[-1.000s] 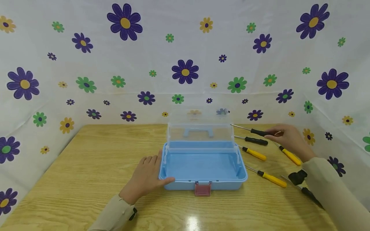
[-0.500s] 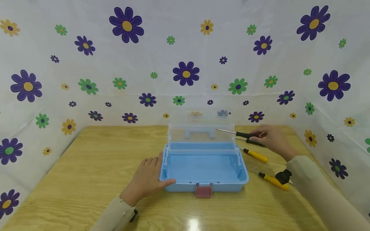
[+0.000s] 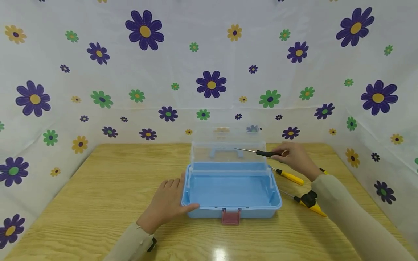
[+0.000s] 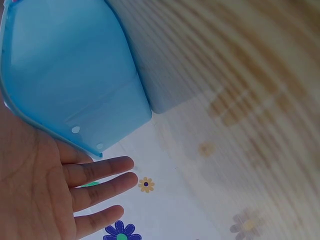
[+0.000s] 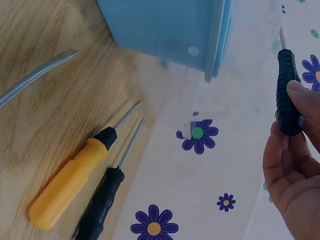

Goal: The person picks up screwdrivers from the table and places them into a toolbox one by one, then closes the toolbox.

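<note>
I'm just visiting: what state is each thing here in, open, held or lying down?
Blue box: open
Clear lid: raised
Pink latch: unfastened, hanging down
Upper black screwdriver: held, off the table
Other black screwdriver: lying on the table
Yellow screwdrivers: lying on the table
Left hand: touching the box, fingers extended
Right hand: gripping the upper screwdriver

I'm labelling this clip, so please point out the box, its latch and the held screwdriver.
Box (image 3: 205, 212): head view, on its blue front wall.
Latch (image 3: 230, 218): head view, on the middle of its pink flap.
Held screwdriver (image 5: 284, 76): right wrist view, on its dark handle.
</note>
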Action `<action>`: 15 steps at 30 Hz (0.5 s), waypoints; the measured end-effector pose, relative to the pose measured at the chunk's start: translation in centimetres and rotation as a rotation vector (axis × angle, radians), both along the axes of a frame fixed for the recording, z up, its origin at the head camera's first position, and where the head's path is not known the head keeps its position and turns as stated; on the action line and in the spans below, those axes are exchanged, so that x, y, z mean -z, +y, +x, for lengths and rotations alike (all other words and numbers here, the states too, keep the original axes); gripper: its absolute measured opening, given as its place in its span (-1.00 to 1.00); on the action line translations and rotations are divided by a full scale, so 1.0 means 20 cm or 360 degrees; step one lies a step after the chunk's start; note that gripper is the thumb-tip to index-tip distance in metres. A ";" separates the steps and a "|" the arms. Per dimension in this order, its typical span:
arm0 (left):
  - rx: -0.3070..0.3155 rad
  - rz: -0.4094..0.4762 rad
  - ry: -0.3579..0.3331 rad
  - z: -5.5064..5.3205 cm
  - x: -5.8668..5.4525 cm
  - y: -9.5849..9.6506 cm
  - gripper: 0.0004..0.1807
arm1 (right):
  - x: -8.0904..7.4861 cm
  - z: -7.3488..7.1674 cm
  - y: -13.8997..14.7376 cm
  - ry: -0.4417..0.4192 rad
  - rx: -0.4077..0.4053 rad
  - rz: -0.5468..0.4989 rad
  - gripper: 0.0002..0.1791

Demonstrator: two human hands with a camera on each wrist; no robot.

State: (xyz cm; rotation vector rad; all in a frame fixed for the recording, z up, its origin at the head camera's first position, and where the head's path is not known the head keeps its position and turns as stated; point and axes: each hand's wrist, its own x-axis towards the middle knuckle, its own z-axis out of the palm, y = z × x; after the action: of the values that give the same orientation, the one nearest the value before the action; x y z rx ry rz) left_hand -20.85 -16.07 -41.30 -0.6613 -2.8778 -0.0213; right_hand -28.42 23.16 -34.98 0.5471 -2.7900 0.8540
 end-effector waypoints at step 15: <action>-0.0004 -0.0009 0.0017 0.00 0.00 0.00 0.19 | 0.03 -0.06 -0.14 -0.0021 -0.0010 0.0008 -0.79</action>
State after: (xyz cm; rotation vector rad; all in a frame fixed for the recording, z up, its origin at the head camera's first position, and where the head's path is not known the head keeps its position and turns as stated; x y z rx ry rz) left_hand -20.79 -16.09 -41.32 -0.6570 -2.8696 -0.0092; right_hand -29.61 20.37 -35.55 0.5532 -2.8046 0.8548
